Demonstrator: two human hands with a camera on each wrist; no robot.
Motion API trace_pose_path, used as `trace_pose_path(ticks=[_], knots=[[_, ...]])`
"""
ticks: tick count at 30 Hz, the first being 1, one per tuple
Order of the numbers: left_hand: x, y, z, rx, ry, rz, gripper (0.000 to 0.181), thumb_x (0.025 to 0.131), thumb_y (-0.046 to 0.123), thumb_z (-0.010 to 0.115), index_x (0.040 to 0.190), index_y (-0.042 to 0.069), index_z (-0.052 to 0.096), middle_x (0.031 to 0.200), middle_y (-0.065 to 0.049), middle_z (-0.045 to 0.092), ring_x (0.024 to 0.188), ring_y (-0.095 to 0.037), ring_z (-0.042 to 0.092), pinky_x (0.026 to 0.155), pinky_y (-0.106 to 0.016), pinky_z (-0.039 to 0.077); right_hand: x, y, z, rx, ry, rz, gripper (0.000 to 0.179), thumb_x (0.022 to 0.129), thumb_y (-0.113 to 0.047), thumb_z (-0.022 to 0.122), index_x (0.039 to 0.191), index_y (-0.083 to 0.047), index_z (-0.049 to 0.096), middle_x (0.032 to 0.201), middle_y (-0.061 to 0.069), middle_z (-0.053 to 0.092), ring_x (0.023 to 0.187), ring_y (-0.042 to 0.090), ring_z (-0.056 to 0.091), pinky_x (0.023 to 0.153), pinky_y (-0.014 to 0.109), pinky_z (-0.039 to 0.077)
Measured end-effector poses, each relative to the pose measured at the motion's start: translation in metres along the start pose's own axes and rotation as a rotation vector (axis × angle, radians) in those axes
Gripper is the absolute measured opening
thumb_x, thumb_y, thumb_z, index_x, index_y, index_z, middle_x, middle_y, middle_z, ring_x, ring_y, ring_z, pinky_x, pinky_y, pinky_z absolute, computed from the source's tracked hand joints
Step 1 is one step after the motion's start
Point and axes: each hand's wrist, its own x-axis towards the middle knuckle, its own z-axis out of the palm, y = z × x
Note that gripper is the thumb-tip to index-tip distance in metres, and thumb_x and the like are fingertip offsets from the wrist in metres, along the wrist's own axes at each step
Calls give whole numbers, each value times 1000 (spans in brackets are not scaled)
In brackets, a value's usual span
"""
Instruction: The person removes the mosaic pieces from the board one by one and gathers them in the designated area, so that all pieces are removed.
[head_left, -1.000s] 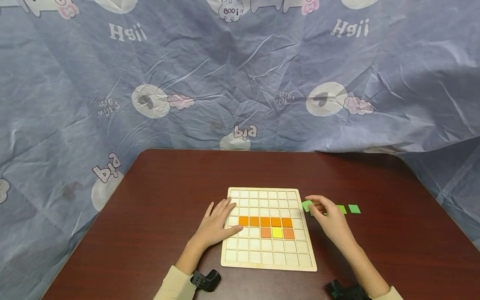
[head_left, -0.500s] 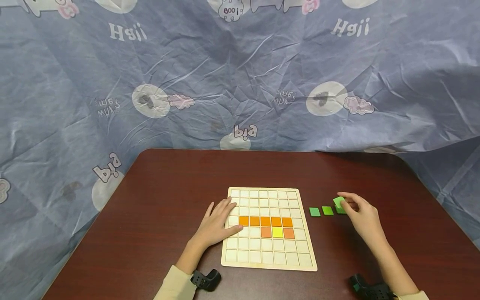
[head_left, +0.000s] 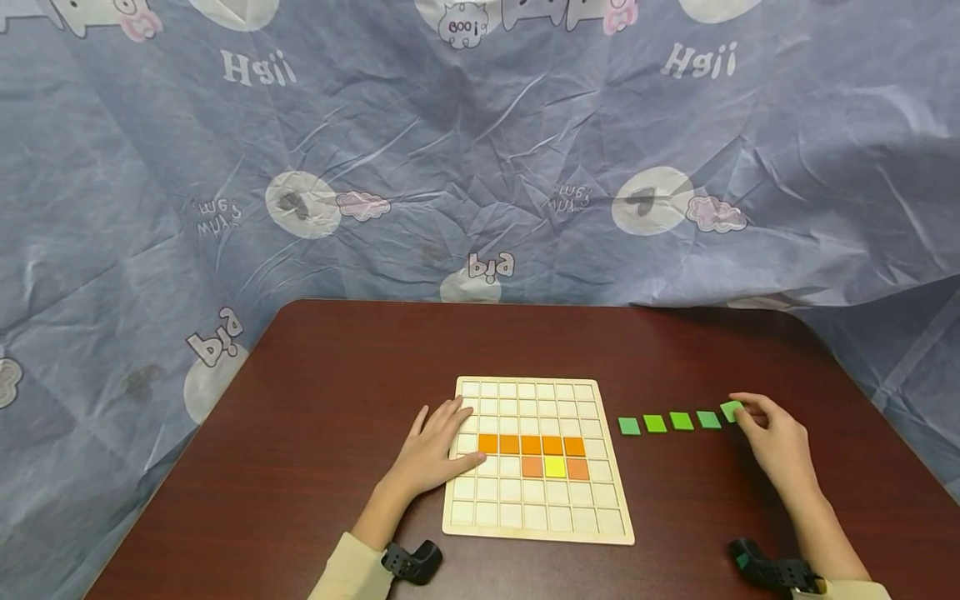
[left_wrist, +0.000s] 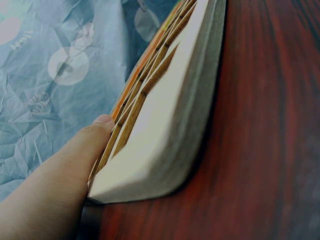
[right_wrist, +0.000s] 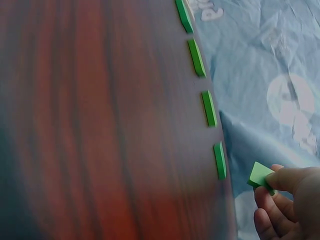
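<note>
Blue cloth [head_left: 465, 150] hangs behind a table [head_left: 337, 367]. Head: the left hand [head_left: 433, 450] rests spread on a board's [head_left: 535, 493] left edge; the right hand [head_left: 780, 440], forearm [head_left: 828, 533] slanting inward, pinches a green tile [head_left: 729, 411] toward the table's right edge. Left wrist: thumb [left_wrist: 82, 150] against the board. Right wrist: the tile is tilted.

There's a dark reddish table [head_left: 360, 350] and, behind it, a super crinkly blue-grey sheet [head_left: 465, 142] with pink clouds [head_left: 716, 214] printed on.
</note>
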Motion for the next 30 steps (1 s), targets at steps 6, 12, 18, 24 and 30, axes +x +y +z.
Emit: trace_pose_path(ticks=[6,12,18,24,30], knots=[[-1,1,-1,-12,-4,6,76,81,65,46,141,21,33,152,1,21,140,-18,20,113,-49,7,3,19,1,-11,11,30,31,94,-21,48,117,-2,57,100,24,59,69,-26,26,54,23,37],[-1,1,-1,-16,9,26,75,81,64,47,140,19,34,152,-1,22,139,-21,21,113,-50,7,5,32,6,-1,-40,56,36,94,-24,46,121,-2,53,104,23,57,71,-25,25,60,30,38],[1,1,-1,-12,-2,21,76,81,64,46,141,20,33,152,-1,21,140,-20,21,113,-50,7,6,38,14,15,-30,22,39,93,-29,50,121,-2,53,101,20,56,72,-27,26,60,25,36],[1,2,-2,-14,-8,9,76,81,65,46,141,21,33,152,0,21,140,-18,20,113,-48,6,3,39,23,-23,26,-58,32,92,-24,53,113,-1,57,95,14,52,73,-23,23,62,23,30],[1,0,-1,0,-5,5,76,81,66,45,141,21,33,152,2,20,140,-17,20,114,-48,6,3,38,27,-40,33,-89,28,92,-21,54,111,-1,59,97,18,50,78,-15,28,65,31,31]])
